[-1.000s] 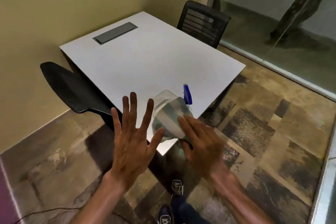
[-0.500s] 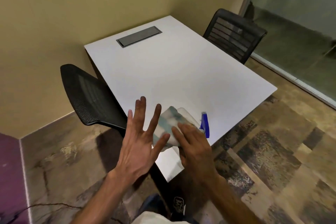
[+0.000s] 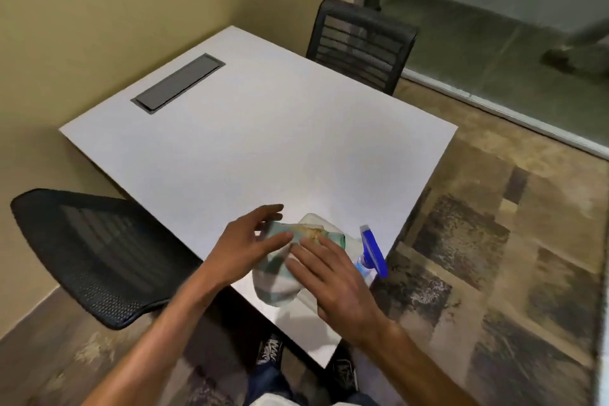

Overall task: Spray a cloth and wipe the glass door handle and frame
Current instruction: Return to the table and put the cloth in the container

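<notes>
Two bare hands meet over a crumpled cloth (image 3: 286, 260) lying at the near corner of a white table (image 3: 263, 142). Left hand (image 3: 245, 247), fingers spread and unclenched, touches the cloth's left side; right hand (image 3: 333, 273) lies flat on top, fingers extended, pressing rather than pinching. Neither hand has closed around anything. Spray bottle (image 3: 370, 252), blue-headed with a clear body, stands just beside the cloth on its right, near the table edge. By appearance the cloth is light, soft and limp, so it would sag unless gathered into a wad in the palm. Bottle looks light and rigid, best taken round its neck below the trigger. Glass wall (image 3: 494, 26) sits well apart, beyond a black chair (image 3: 359, 43).
</notes>
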`<state>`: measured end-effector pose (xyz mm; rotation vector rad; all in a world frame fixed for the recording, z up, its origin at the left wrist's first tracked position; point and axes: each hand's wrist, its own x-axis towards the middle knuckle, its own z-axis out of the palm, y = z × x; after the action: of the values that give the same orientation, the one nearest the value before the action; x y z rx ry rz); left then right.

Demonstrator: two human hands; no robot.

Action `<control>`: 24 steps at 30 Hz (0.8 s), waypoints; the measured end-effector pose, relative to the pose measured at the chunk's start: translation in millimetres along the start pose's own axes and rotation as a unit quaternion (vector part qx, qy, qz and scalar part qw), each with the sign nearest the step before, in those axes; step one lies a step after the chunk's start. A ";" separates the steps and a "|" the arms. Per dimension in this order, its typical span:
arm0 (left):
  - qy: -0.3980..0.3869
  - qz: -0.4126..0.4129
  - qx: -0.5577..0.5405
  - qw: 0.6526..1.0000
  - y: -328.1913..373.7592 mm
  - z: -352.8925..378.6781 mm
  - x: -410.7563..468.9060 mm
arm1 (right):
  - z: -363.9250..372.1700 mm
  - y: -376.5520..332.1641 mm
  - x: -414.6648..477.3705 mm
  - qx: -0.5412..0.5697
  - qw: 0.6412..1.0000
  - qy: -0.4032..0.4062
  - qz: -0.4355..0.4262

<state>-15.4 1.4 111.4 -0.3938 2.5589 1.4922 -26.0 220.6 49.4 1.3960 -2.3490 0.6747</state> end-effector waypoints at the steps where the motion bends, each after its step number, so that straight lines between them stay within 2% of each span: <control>1: -0.017 -0.002 0.024 1.000 -3.0 -7.4 12.9 | 4.1 -0.9 4.2 -0.013 1.000 -0.014 0.011; 5: -0.089 0.011 0.071 0.993 -14.8 -26.3 51.0 | 19.1 -7.4 19.5 -0.079 0.993 -0.050 0.068; 8: -0.075 0.051 0.079 0.993 -15.8 -34.6 67.0 | 30.7 -19.0 29.3 -0.067 0.980 0.018 0.186; 10: -0.057 0.077 0.061 0.993 -12.1 -39.3 70.5 | 36.4 -28.5 35.6 -0.044 0.956 0.071 0.280; 12: -0.052 0.088 0.037 0.994 -7.0 -44.0 72.0 | 41.0 -40.9 43.2 0.000 0.915 0.108 0.388; 14: -0.048 0.097 0.014 0.994 -2.8 -47.8 73.5 | 46.3 -54.1 50.4 0.067 0.860 0.154 0.482; 17: -0.059 0.118 -0.018 0.991 3.2 -51.8 76.0 | 56.7 -60.0 54.6 0.266 0.745 0.224 0.570; 19: -0.073 0.124 -0.039 0.989 5.4 -54.0 79.0 | 60.0 -57.8 53.8 0.402 0.661 0.241 0.586; 20: -0.080 0.126 -0.050 0.987 5.9 -55.3 81.6 | 61.4 -54.0 52.4 0.443 0.636 0.244 0.583; 24: -0.126 0.126 -0.108 0.978 8.3 -61.8 96.4 | 66.1 -35.4 48.9 0.518 0.588 0.244 0.571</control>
<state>-109.8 -62.8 123.6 0.0985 2.3228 1.7844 -20.1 134.2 26.8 -0.5215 -2.0098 2.5987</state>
